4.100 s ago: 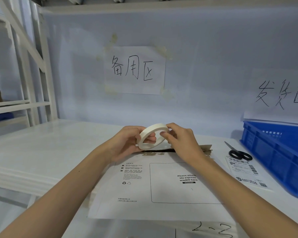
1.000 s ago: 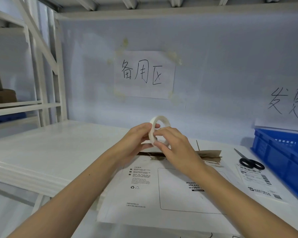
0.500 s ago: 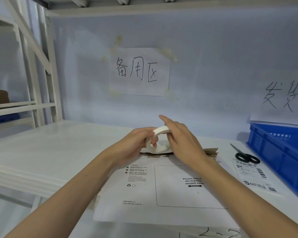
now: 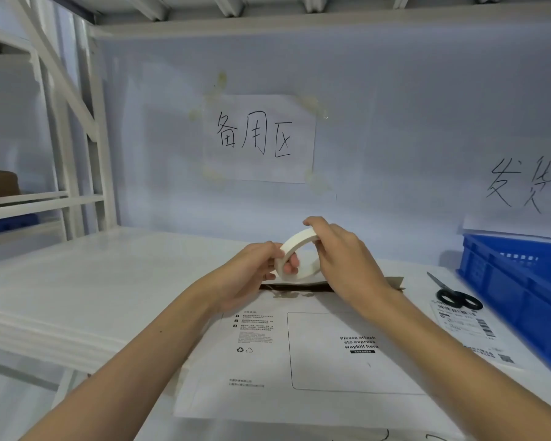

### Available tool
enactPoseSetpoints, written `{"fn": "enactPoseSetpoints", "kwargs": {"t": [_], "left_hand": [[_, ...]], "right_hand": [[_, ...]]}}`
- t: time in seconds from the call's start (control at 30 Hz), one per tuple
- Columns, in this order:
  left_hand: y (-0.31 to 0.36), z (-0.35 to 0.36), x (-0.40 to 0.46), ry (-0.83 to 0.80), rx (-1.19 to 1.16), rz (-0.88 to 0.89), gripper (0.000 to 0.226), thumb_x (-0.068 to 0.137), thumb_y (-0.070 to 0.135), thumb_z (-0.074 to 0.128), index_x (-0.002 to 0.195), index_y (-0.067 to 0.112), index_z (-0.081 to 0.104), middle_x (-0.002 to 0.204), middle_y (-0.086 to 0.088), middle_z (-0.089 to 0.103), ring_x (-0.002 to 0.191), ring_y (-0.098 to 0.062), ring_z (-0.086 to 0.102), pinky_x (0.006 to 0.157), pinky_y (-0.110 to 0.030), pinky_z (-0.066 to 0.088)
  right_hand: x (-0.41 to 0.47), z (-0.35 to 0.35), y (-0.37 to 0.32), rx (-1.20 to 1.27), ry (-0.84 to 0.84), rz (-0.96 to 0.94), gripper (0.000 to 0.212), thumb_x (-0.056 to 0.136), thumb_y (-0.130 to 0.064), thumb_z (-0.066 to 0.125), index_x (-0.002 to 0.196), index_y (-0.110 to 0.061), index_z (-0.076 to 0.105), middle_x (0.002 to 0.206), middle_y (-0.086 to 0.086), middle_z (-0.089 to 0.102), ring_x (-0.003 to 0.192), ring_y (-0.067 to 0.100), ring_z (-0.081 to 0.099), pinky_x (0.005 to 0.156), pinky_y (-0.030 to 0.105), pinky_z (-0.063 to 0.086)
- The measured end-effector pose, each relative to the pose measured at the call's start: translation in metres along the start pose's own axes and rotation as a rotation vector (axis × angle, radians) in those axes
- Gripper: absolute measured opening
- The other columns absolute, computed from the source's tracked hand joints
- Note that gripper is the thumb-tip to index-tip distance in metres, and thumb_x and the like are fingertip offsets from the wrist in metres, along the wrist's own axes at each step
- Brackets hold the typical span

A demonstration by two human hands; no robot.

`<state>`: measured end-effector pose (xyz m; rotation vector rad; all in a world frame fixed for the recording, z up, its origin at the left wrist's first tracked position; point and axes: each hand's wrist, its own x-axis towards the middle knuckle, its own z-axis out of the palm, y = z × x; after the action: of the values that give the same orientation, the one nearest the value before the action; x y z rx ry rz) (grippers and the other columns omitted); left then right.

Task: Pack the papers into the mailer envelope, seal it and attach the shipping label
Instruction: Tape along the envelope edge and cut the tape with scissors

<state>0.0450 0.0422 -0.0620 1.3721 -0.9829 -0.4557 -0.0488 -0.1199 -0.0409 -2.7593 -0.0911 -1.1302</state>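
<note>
A warehouse packing station: white metal shelving (image 4: 61, 128) frames a white work surface (image 4: 109, 281), with handwritten zone signs (image 4: 261, 138) taped to the back wall at 12 o'clock. At 3 o'clock sit a blue plastic crate (image 4: 519, 294), scissors (image 4: 455, 296) and a printed shipping label (image 4: 468, 326).

Cream tape roll (image 4: 295, 246), perhaps white

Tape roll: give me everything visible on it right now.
The tape roll is a narrow ring of cream, paper-like tape with an open centre, apparently masking tape. It is held in the air, tilted, above the top edge of the white mailer envelope and not touching it. The left hand grips its lower left side, with a fingertip showing inside the ring. The right hand grips the upper right rim. No free tape end is visible.
</note>
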Motion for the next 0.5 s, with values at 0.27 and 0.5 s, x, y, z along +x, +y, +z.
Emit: {"fn": "enactPoseSetpoints", "kwargs": {"t": [0.27, 0.5], "left_hand": [[-0.003, -0.013, 0.005, 0.171, -0.125, 0.006, 0.012, 0.08, 0.021, 0.042, 0.072, 0.017, 0.051, 0.077, 0.001, 0.047, 0.081, -0.019, 0.046, 0.086, -0.035, 0.037], [-0.013, -0.008, 0.011, 0.114, 0.108, -0.119, 0.009, 0.068, 0.021, 0.043, 0.062, 0.021, 0.049, 0.069, 0.005, 0.045, 0.073, -0.017, 0.038, 0.072, -0.031, 0.032]], "right_hand": [[0.041, -0.006, 0.003, -0.15, -0.075, -0.084, 0.017, 0.101, -0.036, 0.041, 0.105, -0.022, 0.051, 0.084, 0.0, 0.06, 0.074, 0.028, 0.055, 0.064, 0.038, 0.047], [0.009, 0.036, 0.039, 0.195, -0.289, 0.176, 0.03, 0.097, -0.049, 0.045, 0.079, -0.025, 0.044, 0.072, 0.0, 0.067, 0.069, 0.023, 0.063, 0.069, 0.043, 0.053]]}}
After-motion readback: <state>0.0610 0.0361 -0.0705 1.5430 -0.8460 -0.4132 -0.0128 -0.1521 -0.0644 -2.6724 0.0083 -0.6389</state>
